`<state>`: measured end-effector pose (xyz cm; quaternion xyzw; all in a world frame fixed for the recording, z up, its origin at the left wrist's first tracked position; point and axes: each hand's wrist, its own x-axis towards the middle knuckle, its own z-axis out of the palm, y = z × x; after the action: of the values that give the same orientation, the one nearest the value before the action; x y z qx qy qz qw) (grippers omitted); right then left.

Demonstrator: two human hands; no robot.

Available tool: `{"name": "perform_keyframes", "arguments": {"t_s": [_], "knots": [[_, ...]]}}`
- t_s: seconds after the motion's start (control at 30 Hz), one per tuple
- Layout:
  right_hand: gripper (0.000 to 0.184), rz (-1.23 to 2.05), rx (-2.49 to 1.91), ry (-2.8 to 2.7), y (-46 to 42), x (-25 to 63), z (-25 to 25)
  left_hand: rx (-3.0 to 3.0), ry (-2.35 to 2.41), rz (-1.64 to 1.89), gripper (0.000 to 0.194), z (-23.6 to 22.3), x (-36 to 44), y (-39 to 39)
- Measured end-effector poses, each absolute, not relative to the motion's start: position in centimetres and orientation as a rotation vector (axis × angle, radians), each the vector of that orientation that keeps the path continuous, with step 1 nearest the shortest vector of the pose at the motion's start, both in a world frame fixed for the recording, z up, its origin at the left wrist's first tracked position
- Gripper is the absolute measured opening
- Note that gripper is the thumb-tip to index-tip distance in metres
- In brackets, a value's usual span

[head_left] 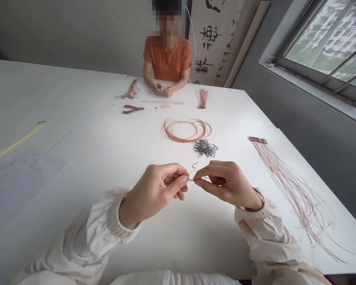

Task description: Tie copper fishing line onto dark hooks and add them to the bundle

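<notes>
My left hand (163, 186) is closed in a pinch, thumb against forefinger, on a small dark fishing hook (191, 180). Only a short piece of its shank shows between my fingertips. Facing it, my right hand (225, 180) pinches thin fishing line (192, 172) close against the hook; part of the line arcs up between the hands. Just beyond my fingers lies a single loose hook (195, 165). A pile of dark hooks (205, 148) sits past it, touching or nearly touching a coil of orange line (169, 136).
A bundle of hooks tied to long reddish lines (273, 166) lies at the right. Across the white table (112, 146), a person in an orange shirt (167, 59) sits near red-handled pliers (133, 109), a ruler (163, 102) and two more line bundles. Yellow line (17, 143) stretches at the left.
</notes>
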<state>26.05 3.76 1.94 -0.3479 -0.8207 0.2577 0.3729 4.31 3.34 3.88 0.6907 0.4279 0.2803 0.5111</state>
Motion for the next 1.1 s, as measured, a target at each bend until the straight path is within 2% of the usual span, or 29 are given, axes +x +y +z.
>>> {"name": "perform_keyframes", "arguments": {"t_s": [0.37, 0.67, 0.9, 1.1], "knots": [[0.005, 0.613, -0.862, -2.064, 3.75, 25.81, 1.94, 1.63, 0.99, 0.743, 0.018, 3.86, 4.45, 3.07], [0.007, 0.546, -0.79, -2.118, 3.81, 26.07, 1.77, 1.575, 0.936, 0.632, 0.026, 3.77, 4.07, 3.36], [0.006, 0.547, -0.773, -2.153, 3.81, 25.98, 1.96, 1.705, 0.952, 0.638, 0.017, 3.58, 4.17, 3.26], [0.006, 0.537, -0.759, -2.163, 3.91, 25.83, 2.03, 1.762, 0.99, 0.672, 0.022, 3.49, 4.24, 3.37]]}}
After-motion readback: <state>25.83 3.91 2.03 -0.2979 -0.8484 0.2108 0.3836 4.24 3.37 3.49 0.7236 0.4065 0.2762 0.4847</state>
